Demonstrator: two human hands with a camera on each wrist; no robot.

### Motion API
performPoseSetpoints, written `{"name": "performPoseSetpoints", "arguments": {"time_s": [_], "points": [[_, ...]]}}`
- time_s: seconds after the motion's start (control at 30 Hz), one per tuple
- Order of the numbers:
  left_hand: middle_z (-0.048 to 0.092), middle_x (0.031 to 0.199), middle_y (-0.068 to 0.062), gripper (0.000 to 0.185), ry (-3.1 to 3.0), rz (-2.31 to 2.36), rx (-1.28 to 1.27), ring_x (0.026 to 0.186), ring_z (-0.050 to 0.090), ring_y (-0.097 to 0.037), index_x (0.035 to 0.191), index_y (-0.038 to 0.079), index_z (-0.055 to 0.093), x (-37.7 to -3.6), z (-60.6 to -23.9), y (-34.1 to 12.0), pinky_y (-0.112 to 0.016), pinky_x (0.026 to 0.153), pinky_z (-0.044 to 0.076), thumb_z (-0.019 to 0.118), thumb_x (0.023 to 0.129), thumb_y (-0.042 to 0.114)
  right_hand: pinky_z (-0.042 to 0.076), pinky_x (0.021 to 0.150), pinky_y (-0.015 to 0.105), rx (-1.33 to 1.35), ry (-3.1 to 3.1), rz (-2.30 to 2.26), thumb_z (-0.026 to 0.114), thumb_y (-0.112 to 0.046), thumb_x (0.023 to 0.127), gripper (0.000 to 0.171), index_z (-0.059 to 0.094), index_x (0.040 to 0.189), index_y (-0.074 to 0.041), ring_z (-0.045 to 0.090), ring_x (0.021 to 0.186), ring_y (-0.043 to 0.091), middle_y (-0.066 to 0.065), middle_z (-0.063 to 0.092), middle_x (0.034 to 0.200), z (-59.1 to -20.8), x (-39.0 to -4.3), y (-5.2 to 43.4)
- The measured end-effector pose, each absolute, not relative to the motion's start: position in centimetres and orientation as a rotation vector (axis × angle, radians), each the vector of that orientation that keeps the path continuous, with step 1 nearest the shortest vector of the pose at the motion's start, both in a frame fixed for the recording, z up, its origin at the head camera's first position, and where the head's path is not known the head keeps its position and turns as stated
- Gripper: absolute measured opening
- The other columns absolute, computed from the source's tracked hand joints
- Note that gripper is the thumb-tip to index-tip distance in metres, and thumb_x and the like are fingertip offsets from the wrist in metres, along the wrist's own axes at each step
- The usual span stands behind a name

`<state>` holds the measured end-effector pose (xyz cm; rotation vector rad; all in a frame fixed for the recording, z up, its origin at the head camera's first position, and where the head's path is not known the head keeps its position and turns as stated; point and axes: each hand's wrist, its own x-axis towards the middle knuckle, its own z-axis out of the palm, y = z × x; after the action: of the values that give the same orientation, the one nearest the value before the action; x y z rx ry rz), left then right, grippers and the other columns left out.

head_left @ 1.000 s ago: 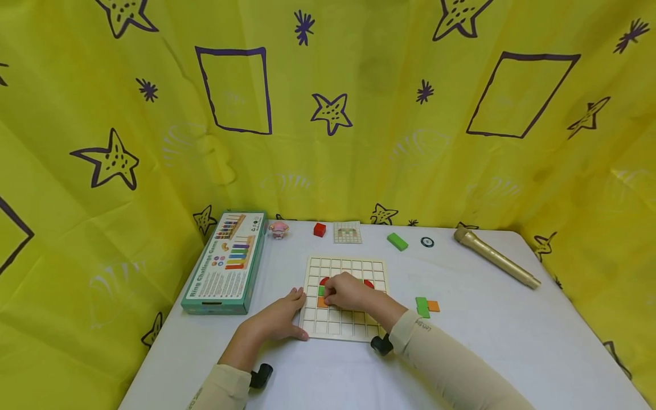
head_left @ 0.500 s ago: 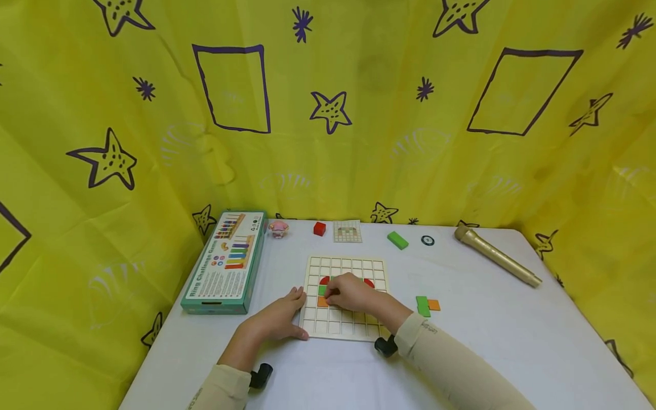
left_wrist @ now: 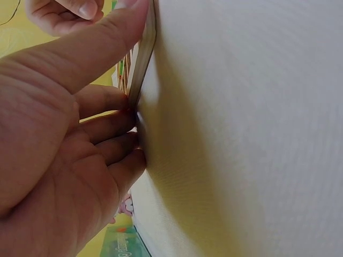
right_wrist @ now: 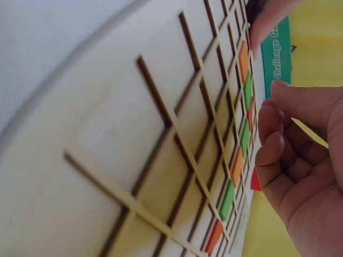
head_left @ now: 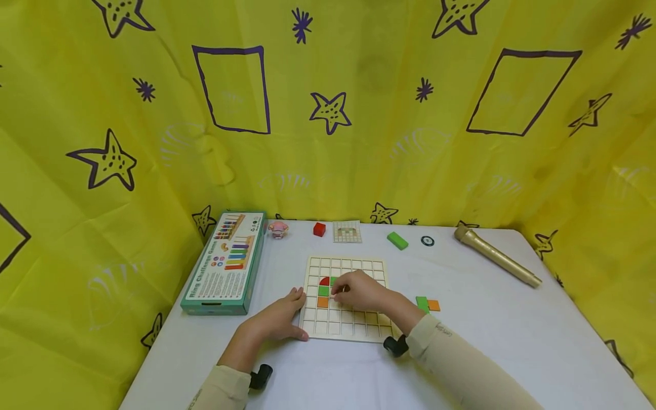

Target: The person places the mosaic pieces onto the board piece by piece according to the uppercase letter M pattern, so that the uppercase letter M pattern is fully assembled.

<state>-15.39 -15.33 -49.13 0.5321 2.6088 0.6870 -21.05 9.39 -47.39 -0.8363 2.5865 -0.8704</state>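
Fig.: I read the grid board (head_left: 344, 299) at table centre as light, stiff, thin wood, best held by edges; left hand (head_left: 279, 319) braces its 9 o'clock edge w/ straight fingers, right hand (head_left: 361, 290) loosely curled over tiles (head_left: 323, 291), grip unclear.

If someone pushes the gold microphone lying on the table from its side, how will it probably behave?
The gold microphone would probably roll, since its body looks round and it lies flat on the smooth white table. Its head looks wider than its tail, so it may curve rather than roll straight. It looks rigid, so it should not bend.
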Motion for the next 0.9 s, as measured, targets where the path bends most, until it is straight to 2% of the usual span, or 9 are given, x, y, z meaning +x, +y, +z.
{"name": "performPoseSetpoints", "arguments": {"time_s": [0.33, 0.9], "points": [[0.027, 0.164, -0.015, 0.101, 2.613, 0.691, 0.509, 0.152, 0.019, -0.032, 0.153, -0.003, 0.037, -15.2, -48.8, -15.1, -0.048, 0.12, 0.025, 0.088, 0.075, 0.035, 0.053, 0.083, 0.035, -0.745, 2.614, -0.919, 0.073, -0.012, 0.093, 0.006, 0.077, 0.097, -0.013, 0.06, 0.093, 0.015, -0.007, 0.07, 0.097, -46.5, -21.3, 11.7], [0.026, 0.164, -0.012, 0.1, 2.609, 0.702, 0.471, 0.153, 0.017, -0.03, 0.154, 0.0, 0.036, -15.2, -48.8, -15.1, -0.048, 0.12, 0.025, 0.088, 0.075, 0.034, 0.049, 0.068, 0.029, -0.612, 2.66, -0.951, 0.073, -0.011, 0.093, 0.006, 0.076, 0.098, -0.011, 0.054, 0.078, 0.016, -0.006, 0.068, 0.09, -45.7, -21.7, 16.7]]}}
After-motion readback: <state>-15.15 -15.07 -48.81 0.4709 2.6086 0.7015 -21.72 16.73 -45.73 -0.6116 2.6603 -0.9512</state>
